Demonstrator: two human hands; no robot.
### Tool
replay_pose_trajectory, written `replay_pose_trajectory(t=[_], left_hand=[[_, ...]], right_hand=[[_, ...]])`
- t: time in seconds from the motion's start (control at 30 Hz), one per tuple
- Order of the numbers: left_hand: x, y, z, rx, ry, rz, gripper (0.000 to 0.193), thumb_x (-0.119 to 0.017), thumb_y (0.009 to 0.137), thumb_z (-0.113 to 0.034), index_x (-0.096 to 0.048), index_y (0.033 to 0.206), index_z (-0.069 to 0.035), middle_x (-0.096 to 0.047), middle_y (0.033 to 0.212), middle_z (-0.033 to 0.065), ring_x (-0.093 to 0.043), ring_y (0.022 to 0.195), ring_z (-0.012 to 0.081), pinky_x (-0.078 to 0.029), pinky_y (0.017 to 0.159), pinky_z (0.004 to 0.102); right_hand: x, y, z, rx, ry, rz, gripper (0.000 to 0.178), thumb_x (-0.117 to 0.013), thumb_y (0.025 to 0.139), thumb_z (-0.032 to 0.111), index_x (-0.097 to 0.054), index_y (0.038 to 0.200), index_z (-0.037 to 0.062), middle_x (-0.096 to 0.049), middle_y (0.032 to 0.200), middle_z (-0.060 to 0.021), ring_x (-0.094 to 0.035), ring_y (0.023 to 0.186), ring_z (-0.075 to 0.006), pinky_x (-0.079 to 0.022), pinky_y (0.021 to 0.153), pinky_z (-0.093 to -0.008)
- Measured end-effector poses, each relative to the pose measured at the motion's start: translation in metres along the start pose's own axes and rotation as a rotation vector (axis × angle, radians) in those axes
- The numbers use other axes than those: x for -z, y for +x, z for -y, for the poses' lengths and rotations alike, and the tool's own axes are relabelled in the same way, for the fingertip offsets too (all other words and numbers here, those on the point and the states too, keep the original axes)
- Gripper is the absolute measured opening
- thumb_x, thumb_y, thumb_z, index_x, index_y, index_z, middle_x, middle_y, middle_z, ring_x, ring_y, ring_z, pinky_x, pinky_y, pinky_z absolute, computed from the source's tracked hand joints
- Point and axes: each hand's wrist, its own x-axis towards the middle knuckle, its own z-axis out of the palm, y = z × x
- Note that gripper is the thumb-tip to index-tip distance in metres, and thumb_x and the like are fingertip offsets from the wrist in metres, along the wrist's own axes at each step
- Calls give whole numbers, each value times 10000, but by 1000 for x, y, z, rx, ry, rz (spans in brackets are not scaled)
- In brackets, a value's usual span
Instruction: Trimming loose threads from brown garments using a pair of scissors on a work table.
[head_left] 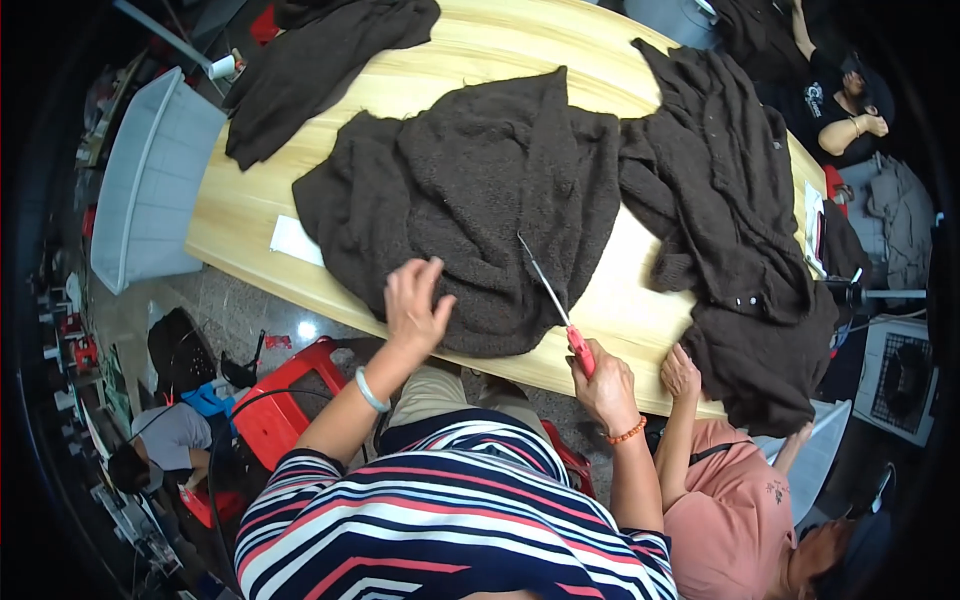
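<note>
A dark brown knitted garment [470, 190] lies rumpled on the pale wooden table [610, 290] in front of me. My left hand [415, 305] hovers at or just touches its near left edge, fingers spread and nothing in them; I cannot tell whether they press the cloth. In my right hand [606, 388] is a red-handled hook tool [556, 300] with a long thin metal shaft. Its slightly bent tip points up and left, over the middle of the garment; contact with the knit is unclear.
More dark knitwear [720, 180] covers the table's right side, where a co-worker in pink [725, 500] handles it. Another dark garment [320, 70] lies far left. A white paper [297, 240] sits near the left edge. A grey bin [155, 185] and red stool [290, 400] stand beside.
</note>
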Motion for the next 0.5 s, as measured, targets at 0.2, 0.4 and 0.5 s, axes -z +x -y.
replay_pose_trajectory(t=[0.2, 0.4, 0.5], left_hand=[[5, -6, 61, 183, 50, -41, 475, -703, 747, -45, -565, 1201, -30, -540, 1091, 172, -529, 1009, 377, -445, 890, 432], [23, -35, 87, 496, -278, -139, 239, -663, 826, -60, -658, 1058, 0, -661, 934, 188, -628, 915, 359, -498, 821, 413], [24, -44, 82, 524, -359, -108, 281, -715, 802, -117, -655, 1049, 2, -662, 957, 193, -640, 934, 364, -506, 809, 405]], right_hand=[[-16, 24, 33, 157, 9, 88, 160, -617, 877, 196, -596, 984, 79, -641, 752, -206, -638, 734, -409, -500, 682, -479], [-23, 35, 35, 215, -10, 106, 147, -613, 872, 185, -590, 969, 77, -638, 723, -196, -646, 713, -396, -502, 661, -481], [-20, 36, 30, 143, -12, 140, 184, -623, 887, 234, -594, 984, 81, -649, 784, -220, -635, 763, -425, -498, 701, -484]])
